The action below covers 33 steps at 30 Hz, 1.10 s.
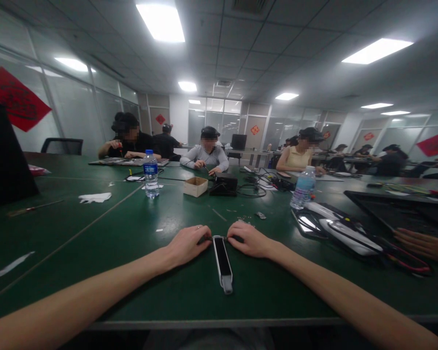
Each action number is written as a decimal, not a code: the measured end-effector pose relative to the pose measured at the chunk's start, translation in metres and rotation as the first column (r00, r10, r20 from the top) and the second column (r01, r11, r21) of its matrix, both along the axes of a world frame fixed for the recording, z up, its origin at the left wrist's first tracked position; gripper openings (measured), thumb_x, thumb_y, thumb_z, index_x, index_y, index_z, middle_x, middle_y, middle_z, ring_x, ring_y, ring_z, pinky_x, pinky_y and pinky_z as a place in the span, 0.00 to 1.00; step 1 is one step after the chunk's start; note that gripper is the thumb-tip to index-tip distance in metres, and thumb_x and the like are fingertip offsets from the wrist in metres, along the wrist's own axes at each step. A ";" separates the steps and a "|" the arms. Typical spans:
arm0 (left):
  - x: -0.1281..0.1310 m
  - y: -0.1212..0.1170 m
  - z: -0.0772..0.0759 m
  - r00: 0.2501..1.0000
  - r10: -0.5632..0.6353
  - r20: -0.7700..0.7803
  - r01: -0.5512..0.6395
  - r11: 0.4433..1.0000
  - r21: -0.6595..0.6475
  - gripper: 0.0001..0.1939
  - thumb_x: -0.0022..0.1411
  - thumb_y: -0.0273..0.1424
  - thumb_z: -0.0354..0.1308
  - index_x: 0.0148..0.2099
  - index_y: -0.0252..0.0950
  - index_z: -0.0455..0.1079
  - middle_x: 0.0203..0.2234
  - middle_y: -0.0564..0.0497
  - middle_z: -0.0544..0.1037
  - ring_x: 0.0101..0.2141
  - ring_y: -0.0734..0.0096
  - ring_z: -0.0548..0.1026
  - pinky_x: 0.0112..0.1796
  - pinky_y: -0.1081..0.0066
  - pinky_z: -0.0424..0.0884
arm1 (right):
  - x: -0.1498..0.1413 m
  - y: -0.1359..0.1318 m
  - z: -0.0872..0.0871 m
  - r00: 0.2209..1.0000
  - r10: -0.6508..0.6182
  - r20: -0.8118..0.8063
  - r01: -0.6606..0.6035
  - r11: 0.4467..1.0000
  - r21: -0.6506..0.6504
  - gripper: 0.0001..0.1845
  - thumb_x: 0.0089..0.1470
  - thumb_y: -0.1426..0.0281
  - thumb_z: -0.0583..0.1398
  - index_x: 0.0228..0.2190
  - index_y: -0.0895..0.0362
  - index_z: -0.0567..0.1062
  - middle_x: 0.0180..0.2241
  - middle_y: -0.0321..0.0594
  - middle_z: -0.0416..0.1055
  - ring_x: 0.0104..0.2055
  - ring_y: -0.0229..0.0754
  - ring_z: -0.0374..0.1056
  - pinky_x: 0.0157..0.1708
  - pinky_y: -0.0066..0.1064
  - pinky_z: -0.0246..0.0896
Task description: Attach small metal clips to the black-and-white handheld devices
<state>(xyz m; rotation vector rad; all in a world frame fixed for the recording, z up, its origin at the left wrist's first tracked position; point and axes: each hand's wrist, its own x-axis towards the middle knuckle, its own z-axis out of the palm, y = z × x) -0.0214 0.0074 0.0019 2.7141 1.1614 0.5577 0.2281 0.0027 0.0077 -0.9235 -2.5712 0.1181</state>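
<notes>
Head cam: slim gadget (223,262) lies flat on green table (273,299), sitting between left hand (188,245) and right hand (250,239). Long axis points away from wearer, far end up by both sets of fingertips, near end angled slightly to right. Neither hand obviously closer, both just beside far end. Pale tip (227,284) sits back toward wearer, clear of fingers. Fingers curled on both; can't tell whether either pinches anything or touches gadget.
</notes>
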 end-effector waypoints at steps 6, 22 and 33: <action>-0.001 0.003 -0.006 1.000 0.009 0.010 -0.009 1.000 0.011 0.06 0.65 0.32 0.54 0.44 0.40 0.69 0.36 0.53 0.77 0.34 0.67 0.75 0.36 0.70 0.69 | 0.001 0.002 -0.002 1.000 0.014 -0.008 -0.013 1.000 0.020 0.07 0.59 0.74 0.57 0.35 0.59 0.76 0.37 0.44 0.72 0.40 0.42 0.68 0.42 0.34 0.65; -0.001 -0.003 0.001 1.000 0.012 -0.007 -0.012 1.000 -0.005 0.06 0.64 0.32 0.55 0.44 0.39 0.68 0.37 0.52 0.77 0.33 0.67 0.75 0.35 0.70 0.70 | 0.018 0.013 0.004 0.998 -0.056 -0.043 0.060 0.995 0.081 0.06 0.58 0.72 0.57 0.35 0.58 0.75 0.38 0.44 0.72 0.42 0.43 0.67 0.45 0.36 0.64; -0.004 -0.003 0.001 1.000 0.029 -0.013 -0.028 1.000 0.012 0.08 0.63 0.31 0.55 0.45 0.38 0.67 0.39 0.50 0.77 0.33 0.66 0.76 0.34 0.69 0.70 | 0.090 0.070 -0.027 0.868 -0.494 0.051 0.484 0.864 0.137 0.15 0.61 0.71 0.54 0.46 0.56 0.76 0.46 0.48 0.68 0.49 0.47 0.63 0.50 0.39 0.58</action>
